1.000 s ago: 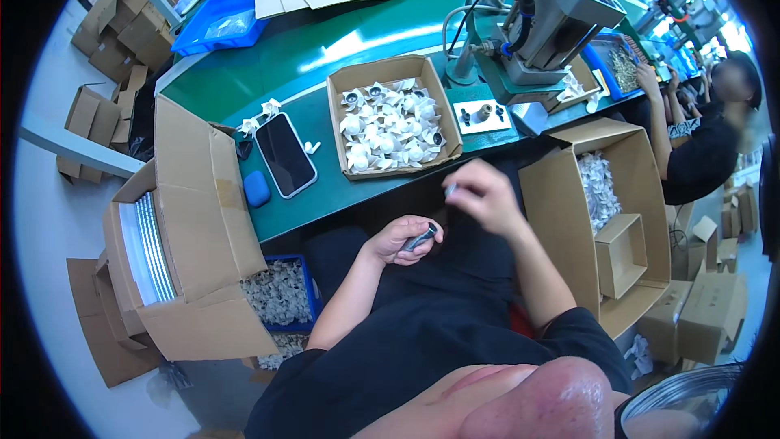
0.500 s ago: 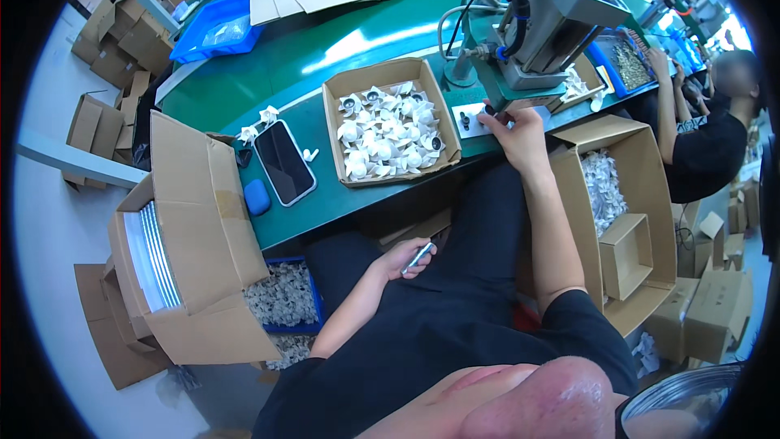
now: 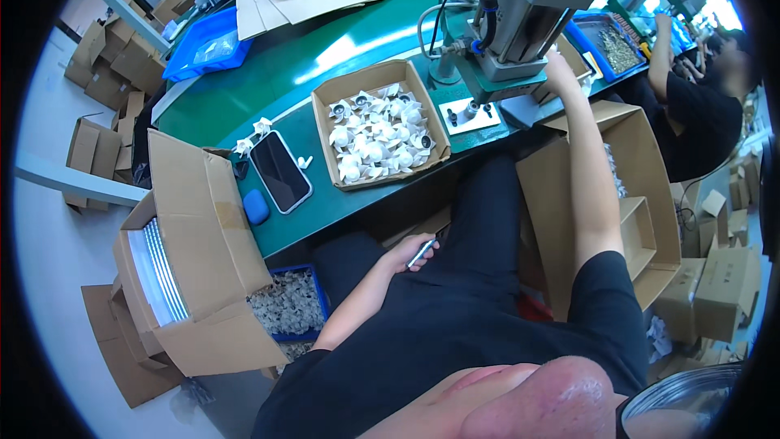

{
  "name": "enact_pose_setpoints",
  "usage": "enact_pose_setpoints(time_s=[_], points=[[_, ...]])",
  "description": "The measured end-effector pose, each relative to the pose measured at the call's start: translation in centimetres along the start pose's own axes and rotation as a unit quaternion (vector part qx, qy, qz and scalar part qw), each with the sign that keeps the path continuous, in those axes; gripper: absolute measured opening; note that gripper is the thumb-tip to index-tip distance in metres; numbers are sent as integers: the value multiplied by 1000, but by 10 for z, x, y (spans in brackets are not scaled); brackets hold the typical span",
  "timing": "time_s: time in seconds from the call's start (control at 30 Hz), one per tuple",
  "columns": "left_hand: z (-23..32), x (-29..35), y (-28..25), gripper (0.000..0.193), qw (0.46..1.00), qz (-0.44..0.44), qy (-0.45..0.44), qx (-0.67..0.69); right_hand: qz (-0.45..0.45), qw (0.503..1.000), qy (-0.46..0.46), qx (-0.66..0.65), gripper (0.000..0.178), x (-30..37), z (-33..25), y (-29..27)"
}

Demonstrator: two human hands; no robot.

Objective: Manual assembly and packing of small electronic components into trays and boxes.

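My left hand [image 3: 410,253] rests over my lap, its fingers closed around a slim silver bar [image 3: 422,254] whose kind I cannot make out. My right arm stretches forward past the pneumatic press [image 3: 528,24]. Beside a cardboard tray [image 3: 574,58] behind that press is my right hand [image 3: 557,73]; the press hides its fingers. Under the press, a pale fixture plate [image 3: 486,119] with dark pegs lies on the green bench [image 3: 325,195]. Left of the plate stands a shallow carton [image 3: 323,171] holding many white fan impellers [image 3: 382,136], a few with dark round centres.
A phone [image 3: 279,172], a blue case [image 3: 256,206] and a white earbud lie on the bench's left. Open cartons [image 3: 203,228] [image 3: 552,219] flank my legs, with a blue bin [image 3: 323,293] of grey parts at left. A co-worker [image 3: 707,114] sits at far right.
My right hand has left the fixture plate and reached forward and right, behind the press. My left hand stays over my lap with the silver bar. The view has shifted slightly.
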State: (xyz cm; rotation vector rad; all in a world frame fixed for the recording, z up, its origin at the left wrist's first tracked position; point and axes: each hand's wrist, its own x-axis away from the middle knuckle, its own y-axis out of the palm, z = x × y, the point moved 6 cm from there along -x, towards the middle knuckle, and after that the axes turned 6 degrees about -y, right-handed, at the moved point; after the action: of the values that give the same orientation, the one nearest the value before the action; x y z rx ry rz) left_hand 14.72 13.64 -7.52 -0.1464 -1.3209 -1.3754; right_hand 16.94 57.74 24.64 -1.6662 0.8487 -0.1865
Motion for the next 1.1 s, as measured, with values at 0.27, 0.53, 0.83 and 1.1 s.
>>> enact_pose_setpoints(time_s=[0.27, 0.53, 0.83, 1.1], points=[[0, -7, -16, 35, 998, 59, 22, 19, -139, 989, -44, -36, 26, -18, 36, 19], [-2, -7, -22, 35, 997, 70, 28, 24, -171, 974, 90, -116, 23, -16, 32, 20], [-10, -12, -22, 35, 995, 91, 31, 33, -167, 965, 97, -176, 16, -28, 50, 48], [-10, -20, -25, 35, 995, 93, 24, 4, -156, 967, 71, -190, 20, -38, 63, 57]])
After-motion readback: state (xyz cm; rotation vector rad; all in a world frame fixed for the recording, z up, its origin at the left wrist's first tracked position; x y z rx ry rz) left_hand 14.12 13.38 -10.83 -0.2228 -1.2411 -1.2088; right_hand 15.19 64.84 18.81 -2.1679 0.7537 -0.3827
